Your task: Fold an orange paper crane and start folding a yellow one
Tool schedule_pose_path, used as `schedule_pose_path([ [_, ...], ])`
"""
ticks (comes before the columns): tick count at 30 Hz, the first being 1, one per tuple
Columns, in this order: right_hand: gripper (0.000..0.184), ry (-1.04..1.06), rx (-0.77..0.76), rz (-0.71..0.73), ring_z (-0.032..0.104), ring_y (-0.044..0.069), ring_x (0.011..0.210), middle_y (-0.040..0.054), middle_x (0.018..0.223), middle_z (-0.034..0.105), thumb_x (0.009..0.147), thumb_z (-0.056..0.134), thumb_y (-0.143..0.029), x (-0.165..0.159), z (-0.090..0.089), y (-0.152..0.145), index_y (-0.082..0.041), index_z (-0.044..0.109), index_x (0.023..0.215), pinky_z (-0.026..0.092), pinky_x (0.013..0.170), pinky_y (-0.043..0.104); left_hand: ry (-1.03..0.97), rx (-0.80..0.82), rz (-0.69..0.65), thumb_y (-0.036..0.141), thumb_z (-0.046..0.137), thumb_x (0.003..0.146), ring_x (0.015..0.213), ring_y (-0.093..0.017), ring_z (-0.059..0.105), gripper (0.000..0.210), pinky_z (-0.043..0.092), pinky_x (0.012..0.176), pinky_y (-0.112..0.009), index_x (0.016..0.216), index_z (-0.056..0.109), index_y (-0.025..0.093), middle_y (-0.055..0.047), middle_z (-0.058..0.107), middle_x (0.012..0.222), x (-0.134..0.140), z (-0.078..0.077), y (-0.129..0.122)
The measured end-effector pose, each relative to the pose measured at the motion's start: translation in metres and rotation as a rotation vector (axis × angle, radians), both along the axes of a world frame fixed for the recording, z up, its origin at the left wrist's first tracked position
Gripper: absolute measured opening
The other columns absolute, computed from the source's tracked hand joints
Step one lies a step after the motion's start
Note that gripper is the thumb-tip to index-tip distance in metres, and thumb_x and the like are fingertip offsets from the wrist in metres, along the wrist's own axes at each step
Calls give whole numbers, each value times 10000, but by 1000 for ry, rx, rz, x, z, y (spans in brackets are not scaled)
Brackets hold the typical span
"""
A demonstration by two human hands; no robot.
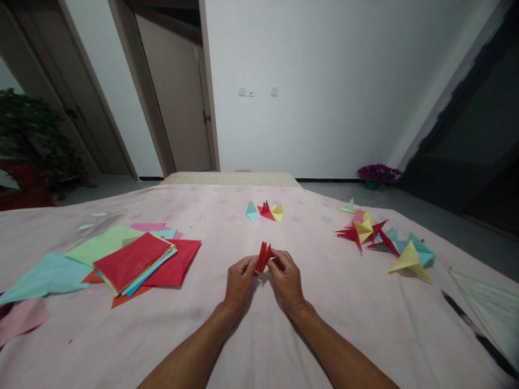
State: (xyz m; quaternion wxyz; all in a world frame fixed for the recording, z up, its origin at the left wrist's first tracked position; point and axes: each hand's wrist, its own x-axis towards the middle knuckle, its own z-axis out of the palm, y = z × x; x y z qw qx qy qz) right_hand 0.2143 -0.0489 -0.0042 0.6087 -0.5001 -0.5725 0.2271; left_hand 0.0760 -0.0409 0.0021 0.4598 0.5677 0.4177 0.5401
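Between my two hands is a small piece of folded red paper (263, 257), its several narrow layers standing up. My left hand (240, 278) pinches its left side between thumb and fingers. From the other side my right hand (287, 275) grips the right edge, fingers bent together. The lower part of the paper is partly hidden by the fingers. Farther off, in line with my hands, sit a blue folded paper figure (251, 211), a red paper crane (266, 210) and a yellow folded figure (278, 212).
Stacked coloured paper sheets (133, 262) lie to the left on the pink tablecloth (211, 335). Several folded paper figures (365, 227) are heaped at the right. Nearer on that side are a black-handled knife or pen-like tool (478, 332) and a printed sheet (492, 302).
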Motion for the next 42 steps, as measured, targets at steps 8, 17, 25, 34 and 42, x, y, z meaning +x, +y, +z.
schedule_pose_path([
  [8, 418, 281, -142, 49, 640, 184, 814, 83, 1058, 682, 808, 652, -316, 0, -9, 4, -194, 638, 1207, 561, 750, 343, -99, -45, -109, 382, 666, 839, 925, -234, 688, 307, 534, 835, -333, 1041, 766, 174, -101, 752, 1036, 1, 6, -3],
  [17, 332, 306, -171, 25, 657, 220, 879, 83, 997, 714, 776, 691, -368, 2, 1, 2, -185, 694, 1054, 539, 820, 367, -143, -77, -163, 308, 747, 766, 1046, -274, 672, 329, 500, 975, -431, 1068, 760, 177, -113, 737, 1101, 3, 3, -3],
  [25, 316, 195, -120, 157, 639, 241, 975, 79, 1069, 705, 843, 625, -381, 5, 13, -6, -201, 698, 1093, 507, 872, 368, -105, -74, -85, 298, 749, 754, 954, -257, 681, 249, 518, 902, -398, 975, 787, 189, -97, 755, 995, 1, 3, 3],
  [34, 238, 193, -102, 103, 639, 217, 908, 60, 1013, 708, 866, 578, -318, 3, 1, 0, -205, 720, 1020, 502, 828, 335, -94, -26, -67, 306, 734, 775, 884, -219, 683, 206, 521, 825, -324, 947, 780, 202, -83, 749, 964, 1, -3, 3],
  [42, 228, 263, -124, 93, 629, 204, 801, 47, 935, 716, 849, 588, -299, 3, -3, 1, -205, 723, 1007, 503, 731, 314, 27, 45, 50, 334, 653, 838, 835, -209, 668, 192, 503, 764, -298, 929, 744, 192, -67, 745, 913, -2, -5, 5],
])
